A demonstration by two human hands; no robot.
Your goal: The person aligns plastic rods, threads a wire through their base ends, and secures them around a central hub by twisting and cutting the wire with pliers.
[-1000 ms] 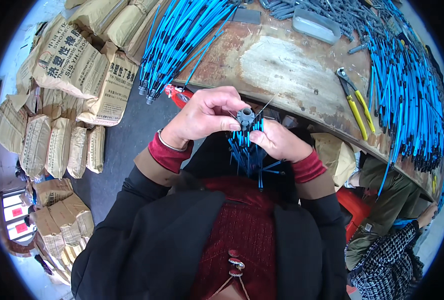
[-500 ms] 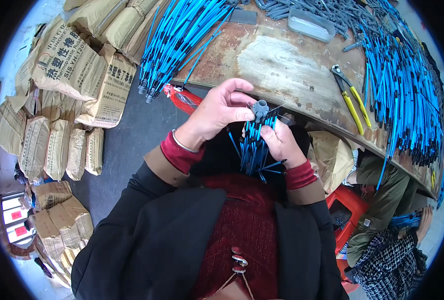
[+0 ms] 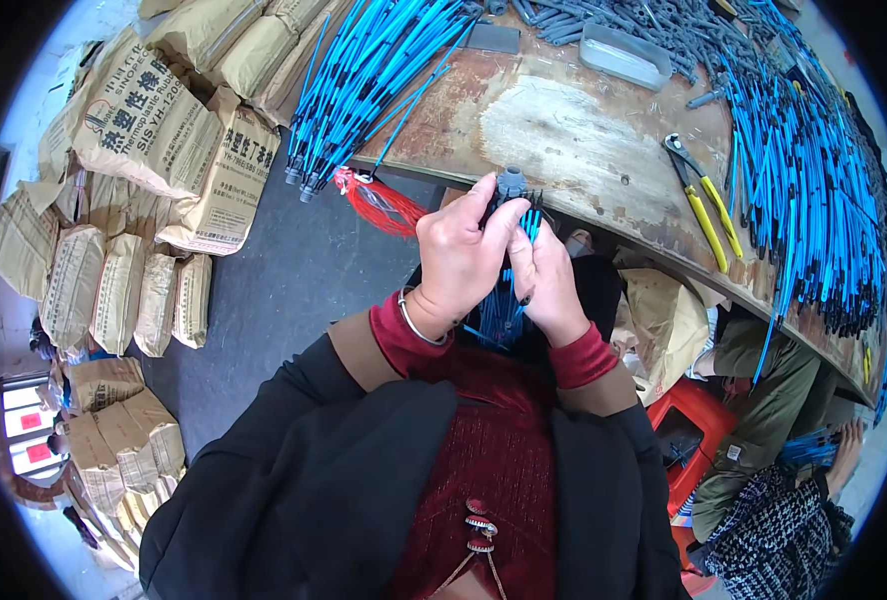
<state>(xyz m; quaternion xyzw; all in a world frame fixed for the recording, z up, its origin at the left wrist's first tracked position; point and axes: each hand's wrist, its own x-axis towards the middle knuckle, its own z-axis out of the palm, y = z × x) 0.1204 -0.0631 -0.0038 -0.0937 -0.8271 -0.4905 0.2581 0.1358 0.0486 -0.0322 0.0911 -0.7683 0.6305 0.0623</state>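
Head view: hands together by the table's (image 3: 554,125) near edge, left hand (image 3: 459,245) pinching the grey fitting (image 3: 512,182), right hand (image 3: 554,280) clasping blue rods (image 3: 504,315) beneath. Firm support below, fitting held upright, rods bunched evenly: that should serve well.

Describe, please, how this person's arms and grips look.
The left grip and right grip wear no gloves. Left sleeve and right sleeve are black, ending in brown bands; dark red cuffs show beyond. A silvery bangle sits at the left wrist.
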